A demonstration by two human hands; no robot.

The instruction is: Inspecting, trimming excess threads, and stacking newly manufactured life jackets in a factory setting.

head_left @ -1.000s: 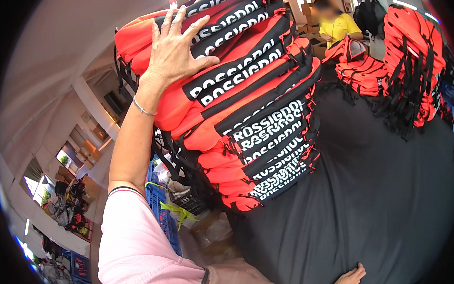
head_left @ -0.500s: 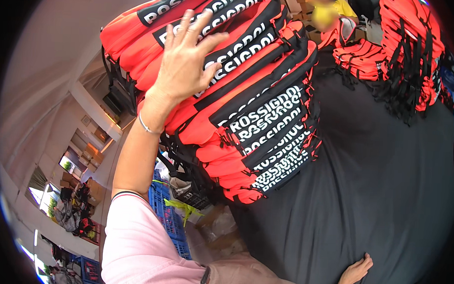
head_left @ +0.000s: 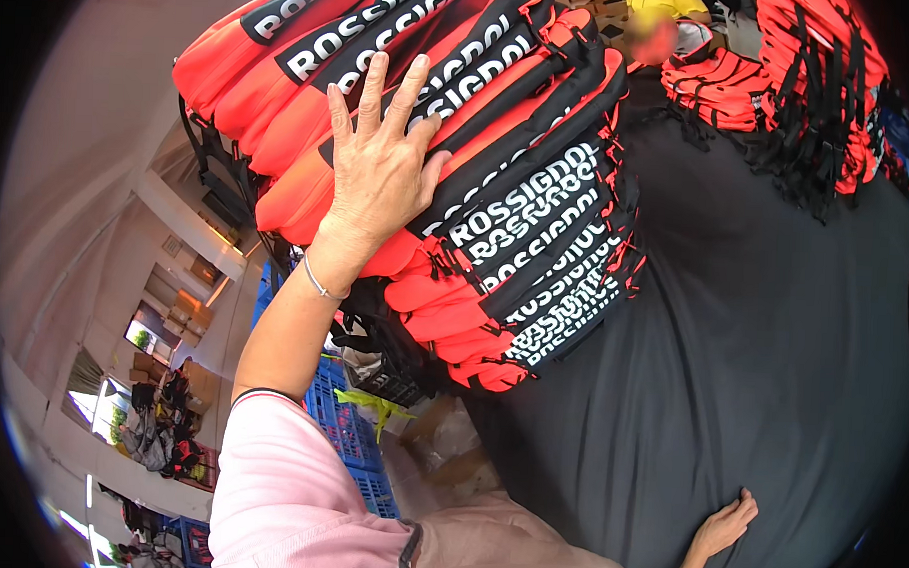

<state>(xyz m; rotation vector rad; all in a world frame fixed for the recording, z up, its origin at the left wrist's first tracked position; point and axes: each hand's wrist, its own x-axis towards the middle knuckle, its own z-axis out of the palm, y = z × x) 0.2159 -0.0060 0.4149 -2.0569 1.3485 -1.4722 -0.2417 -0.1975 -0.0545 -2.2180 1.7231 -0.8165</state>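
A tall stack of red and black backpacks with white lettering on dark panels stands on a black cloth, its upper part leaning left. My left hand, with a thin bracelet at the wrist, lies against the side of the upper bags. Its fingers are spread, and nothing is gripped in it. At the lower right, my right hand rests on the black cloth with fingers stretched out, holding nothing. Black straps hang from the stack's left side.
More red bags with dangling black straps are piled at the far right. A person in a yellow top is beyond the cloth. Blue plastic crates and a dark crate stand below the stack on the left. Bags and boxes line the far-left wall.
My left hand has moved down the stack, from the upper bags to lower ones. The upper bags appear further left in the picture. My right hand stays on the cloth.
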